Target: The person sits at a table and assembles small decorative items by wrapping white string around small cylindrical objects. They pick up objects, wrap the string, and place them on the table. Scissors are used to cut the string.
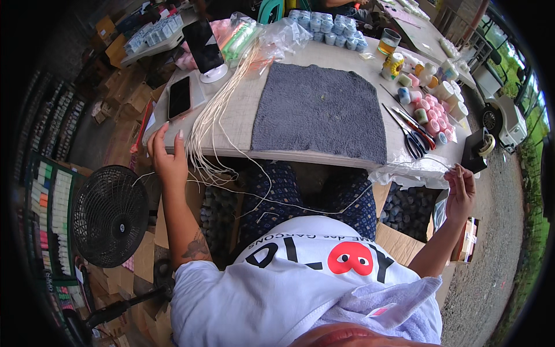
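Observation:
My right hand point(461, 189) is raised at the table's right front corner, its fingers pinching the end of a white cord point(295, 206). From there the cord sags across my lap to the left, passing by my left forearm. My left hand point(168, 151) rests at the table's left front edge, fingers apart, with nothing visible in it. Beside it a bundle of long white cords point(214, 110) lies over the table and hangs off its front edge. A grey towel point(318, 113) is spread flat in the middle of the table.
Scissors point(411, 139), pink and white spools point(433, 113) and a tape dispenser point(478, 149) are at right. A phone point(180, 98) lies at left, near another on a stand point(203, 49). A black fan point(111, 216) stands left of me. A glass point(388, 41) stands farther back.

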